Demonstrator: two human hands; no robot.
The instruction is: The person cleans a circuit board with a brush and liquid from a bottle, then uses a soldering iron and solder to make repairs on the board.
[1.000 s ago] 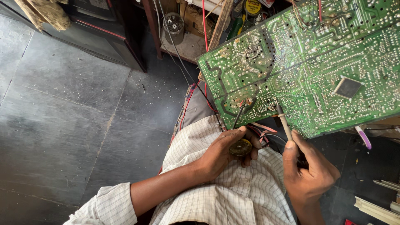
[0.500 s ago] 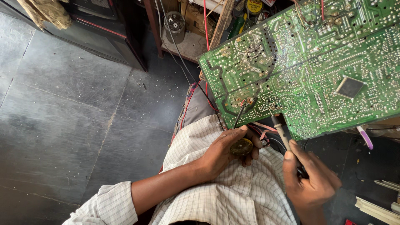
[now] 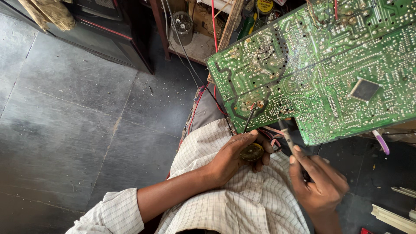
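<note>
The grey stone floor (image 3: 78,112) spreads out to the left of both hands, with a dark cabinet (image 3: 108,30) standing on it well beyond them. Above the hands a big green circuit board (image 3: 320,78) lies tilted, solder side up, its lower edge just over the fingers; a square dark chip (image 3: 365,89) sits on it far to the upper right of the right hand. Under the hands is the person's lap in a checked shirt (image 3: 234,203), the left sleeve rolled up at the forearm.

The left hand (image 3: 234,156) is curled round a small round tin (image 3: 251,152), held between thumb and fingers just below the board's edge. A thin dark probe (image 3: 250,118) rises from beside that hand to the board. The right hand (image 3: 318,184), just right of the left one and apart from it, is closed on a slim soldering iron (image 3: 286,135), whose tip points up toward the board's lower edge; whether the tip touches the board I cannot tell. Red wires (image 3: 268,130) hang between the two hands.
</note>
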